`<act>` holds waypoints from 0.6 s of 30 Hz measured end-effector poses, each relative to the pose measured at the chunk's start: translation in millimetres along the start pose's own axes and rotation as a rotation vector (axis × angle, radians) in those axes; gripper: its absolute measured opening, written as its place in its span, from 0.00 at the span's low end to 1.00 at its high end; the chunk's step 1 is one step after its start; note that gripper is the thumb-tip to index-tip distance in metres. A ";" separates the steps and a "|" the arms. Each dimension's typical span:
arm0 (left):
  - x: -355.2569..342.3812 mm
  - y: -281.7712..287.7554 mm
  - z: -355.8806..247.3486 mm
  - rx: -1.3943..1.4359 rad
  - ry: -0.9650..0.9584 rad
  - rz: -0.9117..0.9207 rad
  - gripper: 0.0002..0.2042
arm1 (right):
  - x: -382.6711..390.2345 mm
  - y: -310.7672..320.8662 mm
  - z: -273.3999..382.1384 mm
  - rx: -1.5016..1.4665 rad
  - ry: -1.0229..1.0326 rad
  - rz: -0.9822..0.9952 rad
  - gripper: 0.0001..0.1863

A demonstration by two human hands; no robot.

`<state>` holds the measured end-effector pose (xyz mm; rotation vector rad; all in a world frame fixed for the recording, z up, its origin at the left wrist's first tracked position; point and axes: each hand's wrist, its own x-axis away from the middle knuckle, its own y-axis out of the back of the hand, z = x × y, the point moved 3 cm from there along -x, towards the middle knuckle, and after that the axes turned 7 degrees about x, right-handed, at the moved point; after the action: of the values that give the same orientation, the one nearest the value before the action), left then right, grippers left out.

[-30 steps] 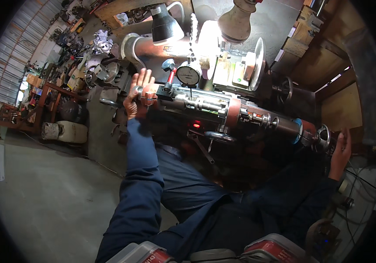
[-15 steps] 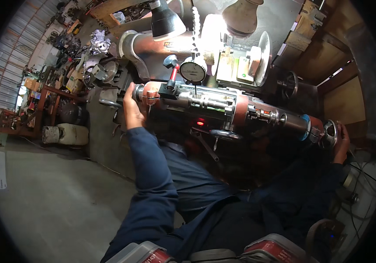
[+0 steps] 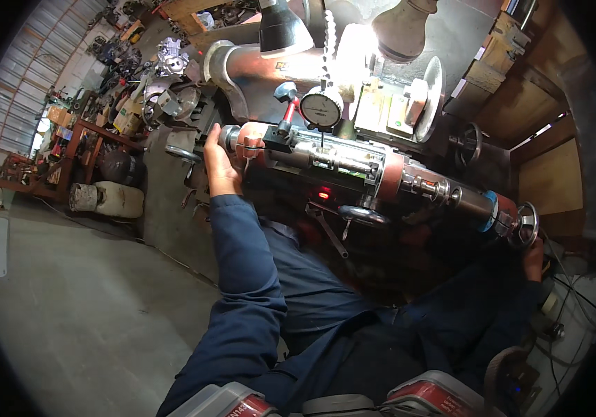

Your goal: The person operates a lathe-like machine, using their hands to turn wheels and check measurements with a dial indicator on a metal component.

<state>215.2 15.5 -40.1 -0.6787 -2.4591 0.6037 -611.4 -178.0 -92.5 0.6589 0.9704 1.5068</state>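
My left hand (image 3: 223, 165) is closed round the polished metal knob (image 3: 228, 137) at the left end of a grinding machine's workhead. At the far right end, my right hand (image 3: 533, 258) is at the lower rim of a chromed handwheel (image 3: 525, 226), its fingers mostly hidden behind the wheel. Between the hands, a shiny crankshaft-like shaft (image 3: 343, 164) lies along the machine. A round white dial gauge (image 3: 321, 109) on a red-and-blue stand (image 3: 288, 111) hangs over it, its thin probe pointing down at the shaft.
A black lamp (image 3: 283, 31) and a segmented coolant hose (image 3: 329, 42) hang over the machine. Behind stands a grinding wheel (image 3: 431, 101). Below the shaft are a small handwheel (image 3: 363, 215) and a wrench-like lever (image 3: 329, 233). Engine parts (image 3: 171, 59) crowd the left; a plastic canister (image 3: 118, 199) lies on the floor.
The view has shifted, so the machine sits a little farther right and tilted. My right hand has slid from the handwheel's right side down to its lower rim. My left hand stays at the knob.
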 end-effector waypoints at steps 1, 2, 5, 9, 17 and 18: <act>2.5 1.5 -2.7 -0.006 -0.002 -0.013 0.26 | 0.2 3.5 6.0 -0.002 0.008 0.009 0.12; -2.0 3.7 -3.0 0.044 -0.014 0.020 0.25 | 3.8 9.6 17.5 0.059 -0.058 0.126 0.13; 5.1 -7.7 -4.0 0.136 -0.052 -0.028 0.23 | 22.5 32.8 63.0 0.056 -0.123 0.202 0.14; 24.8 -24.6 -6.0 0.087 -0.039 -0.004 0.21 | 36.4 58.9 64.0 0.051 -0.080 0.003 0.19; 17.2 -18.5 -8.6 0.139 0.039 -0.022 0.18 | 10.0 53.1 81.7 -0.357 -0.096 -0.025 0.18; 17.8 -17.2 -9.1 0.137 0.035 -0.024 0.18 | 5.5 50.2 85.7 -0.404 -0.097 -0.096 0.18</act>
<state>201.4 14.8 -17.5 -0.6002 -2.3647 0.7368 -565.8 -154.1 -7.4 0.3839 0.5902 1.5124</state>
